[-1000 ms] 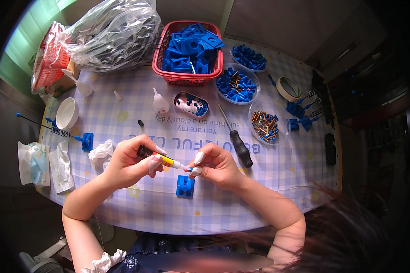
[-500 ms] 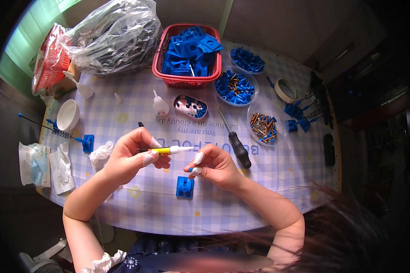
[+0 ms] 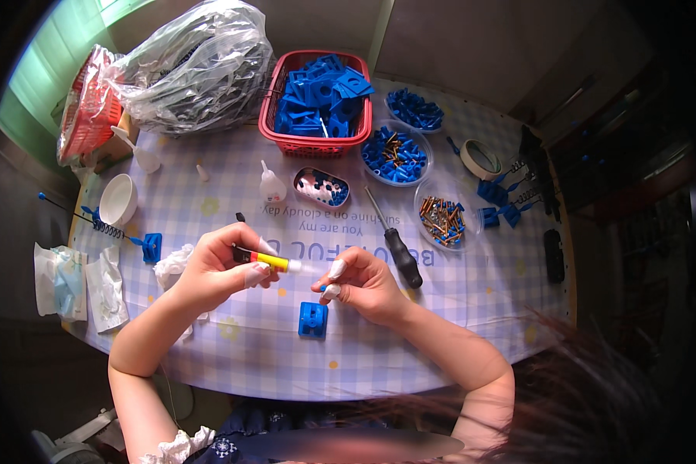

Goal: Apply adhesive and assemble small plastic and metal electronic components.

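My left hand (image 3: 223,265) is closed around a small yellow, red and black glue tube (image 3: 277,263), its white nozzle pointing right. Facing it, my right hand (image 3: 373,289) pinches a tiny blue part (image 3: 324,288) between thumb and forefinger. The nozzle tip is close to those fingers; whether it touches the part I cannot tell. White wrapping covers several fingertips on both hands. Just below the right fingertips, a square blue plastic block (image 3: 312,320) lies on the checked tablecloth.
A screwdriver (image 3: 401,255) lies right of my hands, beside a tub of brass-coloured pins (image 3: 441,220). Behind are a tub of blue sleeves (image 3: 395,157), an oval tin (image 3: 322,188), a squeeze bottle (image 3: 271,185) and a red basket (image 3: 315,147). Crumpled tissue (image 3: 174,267) sits left.
The glue tube has turned in my left hand, so its nozzle slants down toward the right fingertips. My right hand keeps its pinch on the blue part. The whole view has shifted slightly.
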{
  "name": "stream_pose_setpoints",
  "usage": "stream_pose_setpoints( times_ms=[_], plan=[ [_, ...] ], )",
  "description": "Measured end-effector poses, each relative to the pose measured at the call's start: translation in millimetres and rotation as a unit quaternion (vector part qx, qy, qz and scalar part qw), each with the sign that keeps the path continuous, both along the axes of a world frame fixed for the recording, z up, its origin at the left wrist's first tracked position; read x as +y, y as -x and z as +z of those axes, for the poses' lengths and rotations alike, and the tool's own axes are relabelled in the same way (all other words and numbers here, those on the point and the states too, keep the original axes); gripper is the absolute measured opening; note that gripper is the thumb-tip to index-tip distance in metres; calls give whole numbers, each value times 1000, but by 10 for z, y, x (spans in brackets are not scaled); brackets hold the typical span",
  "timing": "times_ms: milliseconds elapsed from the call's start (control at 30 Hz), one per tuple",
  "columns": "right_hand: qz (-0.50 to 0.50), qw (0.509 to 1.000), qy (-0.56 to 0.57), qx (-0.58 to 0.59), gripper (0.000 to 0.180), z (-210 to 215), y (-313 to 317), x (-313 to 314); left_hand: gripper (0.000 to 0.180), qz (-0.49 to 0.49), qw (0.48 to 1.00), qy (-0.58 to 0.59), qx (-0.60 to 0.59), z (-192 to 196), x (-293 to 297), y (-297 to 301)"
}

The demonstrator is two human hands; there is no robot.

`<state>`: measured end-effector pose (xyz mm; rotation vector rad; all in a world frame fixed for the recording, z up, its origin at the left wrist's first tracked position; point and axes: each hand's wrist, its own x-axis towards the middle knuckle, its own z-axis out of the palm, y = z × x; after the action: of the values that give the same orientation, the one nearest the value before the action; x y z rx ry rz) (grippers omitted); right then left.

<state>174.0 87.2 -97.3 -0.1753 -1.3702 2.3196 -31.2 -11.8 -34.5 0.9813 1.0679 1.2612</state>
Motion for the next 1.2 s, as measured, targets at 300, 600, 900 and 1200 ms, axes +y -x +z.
stream_pose_setpoints(
  times_ms=[300, 600, 900, 1200],
  plan=[
    [3, 1000, -4, -3, 18, 17, -4, -15, 16, -18, 999, -29, 43, 67, -79, -41],
    [-1, 1000, -2, -7, 19, 13, -8, -16, 14, -13, 992, -45, 114, 59, -76, -57],
    [-1, 1000, -8, -8, 19, 22, -6, -15, 13, -7, 992, -39, 119, 51, -75, -61],
    [-1, 1000, -9, -4, 19, 21, -2, -18, 13, -15, 991, -43, 124, 62, -67, -70]
  ],
)
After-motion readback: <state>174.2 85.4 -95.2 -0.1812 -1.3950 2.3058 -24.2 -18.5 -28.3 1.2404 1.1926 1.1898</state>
